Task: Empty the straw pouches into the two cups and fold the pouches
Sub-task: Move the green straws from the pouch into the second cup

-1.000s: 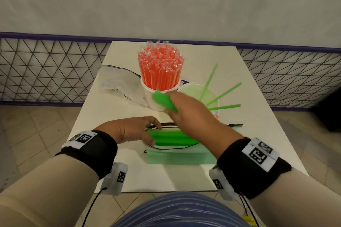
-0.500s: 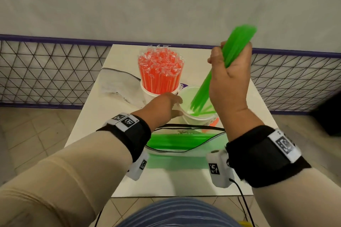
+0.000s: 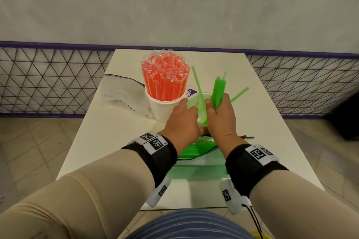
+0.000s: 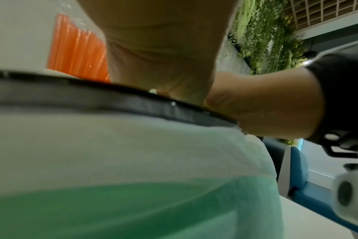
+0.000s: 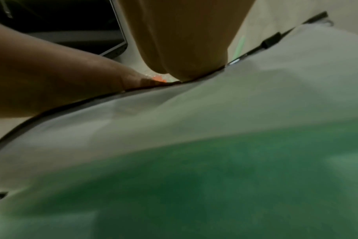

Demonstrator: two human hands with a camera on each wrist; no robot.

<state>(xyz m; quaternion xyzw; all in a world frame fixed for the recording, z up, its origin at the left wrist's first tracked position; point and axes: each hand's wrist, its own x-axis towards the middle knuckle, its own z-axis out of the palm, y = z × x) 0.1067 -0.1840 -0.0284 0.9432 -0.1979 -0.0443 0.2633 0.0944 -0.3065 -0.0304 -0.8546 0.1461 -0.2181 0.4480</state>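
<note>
The right hand (image 3: 220, 114) is curling its fingers round a bundle of green straws (image 3: 218, 91), standing them in the second cup (image 3: 192, 103) on the tabletop (image 3: 108, 132). The left hand (image 3: 182, 120) is touching that cup's near rim with relaxed fingers. The open pouch (image 3: 196, 149), lying just nearer, is still carrying green straws. Beside them, the white cup (image 3: 161, 108) is standing packed with orange straws (image 3: 165, 77).

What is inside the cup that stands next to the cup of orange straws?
A few loose green straws lean inside the cup. The right hand grips a bundle of green straws over it. Both hands cover its near side and bottom.
</note>
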